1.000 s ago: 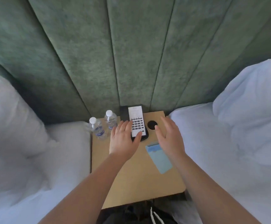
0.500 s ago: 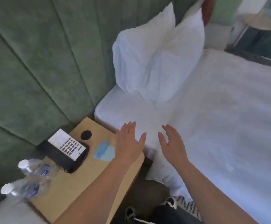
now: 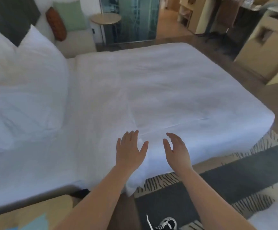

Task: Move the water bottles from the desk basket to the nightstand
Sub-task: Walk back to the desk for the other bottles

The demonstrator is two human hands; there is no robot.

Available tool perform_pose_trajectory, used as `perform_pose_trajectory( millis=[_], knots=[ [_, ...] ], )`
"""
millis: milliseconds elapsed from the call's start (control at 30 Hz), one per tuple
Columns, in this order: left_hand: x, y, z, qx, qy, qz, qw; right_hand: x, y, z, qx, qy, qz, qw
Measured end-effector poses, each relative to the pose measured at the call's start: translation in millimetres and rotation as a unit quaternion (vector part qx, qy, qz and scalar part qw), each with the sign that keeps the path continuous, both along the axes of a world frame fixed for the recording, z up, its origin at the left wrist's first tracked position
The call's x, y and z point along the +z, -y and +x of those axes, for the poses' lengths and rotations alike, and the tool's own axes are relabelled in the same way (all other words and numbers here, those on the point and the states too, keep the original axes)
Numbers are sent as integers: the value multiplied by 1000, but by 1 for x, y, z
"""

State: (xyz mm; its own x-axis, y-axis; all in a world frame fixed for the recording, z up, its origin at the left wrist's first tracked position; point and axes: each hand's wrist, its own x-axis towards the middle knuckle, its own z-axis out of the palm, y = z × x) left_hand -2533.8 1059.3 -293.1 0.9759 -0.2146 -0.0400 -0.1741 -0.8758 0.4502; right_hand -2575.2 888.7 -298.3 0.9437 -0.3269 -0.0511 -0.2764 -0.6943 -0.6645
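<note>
1. Both hands hover over the near edge of the white bed (image 3: 151, 90), palms down: the left hand (image 3: 130, 151) and right hand (image 3: 176, 151) each show a wide, empty grip, fingers spread, touching nothing.

2. No bottles appear in this view; where they stand cannot be told from here. Nor is the basket seen.

3. A corner of the tan surface (image 3: 35, 211), likely the nightstand, sits at lower left, just beside the bed, with a pale blue card (image 3: 35, 221) on it.

4. Across the room, wooden furniture (image 3: 266, 47) lines the far right (possibly the desk area, too blurred to confirm).

5. Judged from the task, small plastic water bottles should be light when carried one per hand, their walls thin and giving under a squeeze, smooth and slippery if wet. The mid-body, around the label, looks the safest place to take hold, keeping each upright.

6. A sneaker (image 3: 165, 224) shows on the striped rug (image 3: 234, 176).
</note>
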Motion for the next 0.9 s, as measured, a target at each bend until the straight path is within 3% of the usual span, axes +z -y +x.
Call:
perform_pose_trajectory(
  millis=[367, 667, 900],
  knots=[
    [-2, 263, -14, -214, 1, 3, 977, 3, 234, -80, -214, -1, -6, 977],
    [-7, 418, -59, -354, 5, 1, 935, -9, 344, -166, -380, -5, -7, 925],
    [-25, 513, -70, -405, 5, 1, 914, -28, 410, -199, -451, -26, 0, 892]
  ],
)
